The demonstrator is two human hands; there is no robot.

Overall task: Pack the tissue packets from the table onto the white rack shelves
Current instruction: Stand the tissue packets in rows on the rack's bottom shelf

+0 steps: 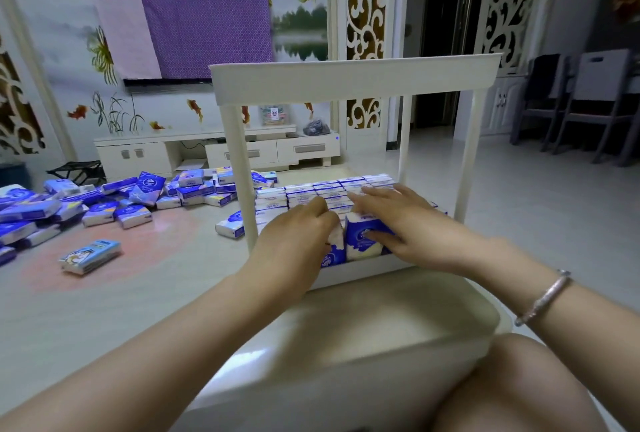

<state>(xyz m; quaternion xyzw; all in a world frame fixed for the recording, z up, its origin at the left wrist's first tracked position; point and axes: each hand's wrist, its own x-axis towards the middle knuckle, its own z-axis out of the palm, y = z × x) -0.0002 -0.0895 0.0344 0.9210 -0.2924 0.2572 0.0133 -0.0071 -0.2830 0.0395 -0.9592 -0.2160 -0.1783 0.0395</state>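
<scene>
Bare knee (519,386) at lower right, then a white tray (363,327) just ahead. Two hands reach into the white rack (349,80) at frame centre. Left hand (294,234) curls its fingers round a blue-white tissue packet (334,248) on the shelf; right hand (394,213) lies on the neighbouring packet (363,241), fingers loosely spread. Rows of shelved packets (325,191) sit behind, too many to count. Dozens of loose packets (104,203) litter the floor (156,279) at left, before a TV cabinet (214,151).

tissue packets (367,234) print blurred, nothing legible
</scene>
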